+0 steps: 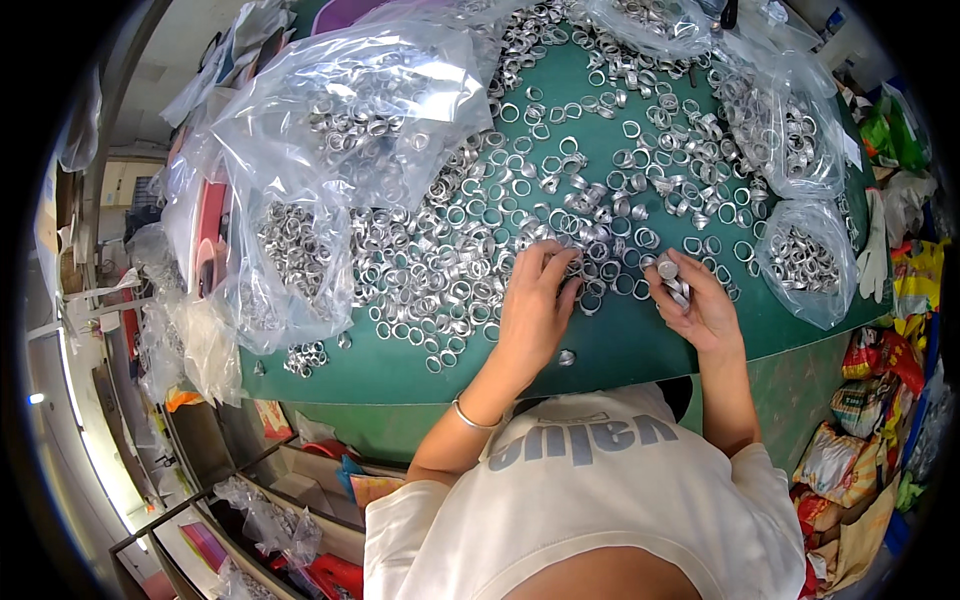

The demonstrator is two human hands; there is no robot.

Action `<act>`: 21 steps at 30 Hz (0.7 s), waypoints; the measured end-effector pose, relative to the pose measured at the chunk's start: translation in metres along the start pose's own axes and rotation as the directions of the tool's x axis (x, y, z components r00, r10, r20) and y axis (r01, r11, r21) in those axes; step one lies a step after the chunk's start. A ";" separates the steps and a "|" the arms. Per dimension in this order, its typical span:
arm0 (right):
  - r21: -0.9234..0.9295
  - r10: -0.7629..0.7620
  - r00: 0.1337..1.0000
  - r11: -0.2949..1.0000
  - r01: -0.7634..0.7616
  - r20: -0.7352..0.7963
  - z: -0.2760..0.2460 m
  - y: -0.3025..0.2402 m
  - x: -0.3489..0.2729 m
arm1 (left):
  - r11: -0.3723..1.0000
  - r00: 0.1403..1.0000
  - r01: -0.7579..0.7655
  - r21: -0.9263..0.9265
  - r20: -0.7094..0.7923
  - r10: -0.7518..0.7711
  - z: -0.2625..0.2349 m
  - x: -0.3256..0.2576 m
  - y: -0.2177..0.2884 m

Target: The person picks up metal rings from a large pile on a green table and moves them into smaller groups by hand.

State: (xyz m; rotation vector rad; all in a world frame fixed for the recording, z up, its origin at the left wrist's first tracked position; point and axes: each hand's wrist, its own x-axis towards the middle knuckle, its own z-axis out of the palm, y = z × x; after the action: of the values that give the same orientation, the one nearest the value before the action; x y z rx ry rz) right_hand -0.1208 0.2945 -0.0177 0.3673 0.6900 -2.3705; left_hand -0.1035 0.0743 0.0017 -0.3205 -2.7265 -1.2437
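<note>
Several loose silver metal rings (440, 265) lie spread over a green table (610, 345). My left hand (535, 300) rests palm down on the rings near the middle, fingers curled over a few of them. My right hand (695, 300) is closed around a short stack of rings (672, 280), held just above the table's right part. A single ring (566, 357) lies alone close to the near edge, between my two hands.
Clear plastic bags full of rings stand at the left (300, 255), back left (380, 100), back right (790, 130) and right (805, 260). A white glove (876, 250) lies at the right edge. Coloured packets (870, 430) pile on the floor to the right.
</note>
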 end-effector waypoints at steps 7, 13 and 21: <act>-0.985 -0.671 0.740 0.105 0.138 0.032 0.017 0.007 -0.005 | 0.993 0.997 0.034 0.115 -0.070 -0.026 -0.014 -0.015 -0.012; -0.947 -0.688 0.700 -0.315 -0.055 0.188 0.018 0.003 -0.008 | 0.966 0.959 0.205 0.159 -0.230 -0.165 -0.028 -0.041 -0.021; -0.885 -0.343 0.935 0.459 0.079 -0.095 0.037 0.019 -0.008 | 0.791 0.900 0.377 -0.481 -0.012 -0.436 -0.032 -0.065 -0.015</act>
State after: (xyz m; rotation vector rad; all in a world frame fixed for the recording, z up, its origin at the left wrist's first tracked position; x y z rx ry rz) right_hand -0.1056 0.2645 0.0089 0.1200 2.0637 -1.8234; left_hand -0.0435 0.0319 -0.0016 0.3262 -2.4241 -1.9670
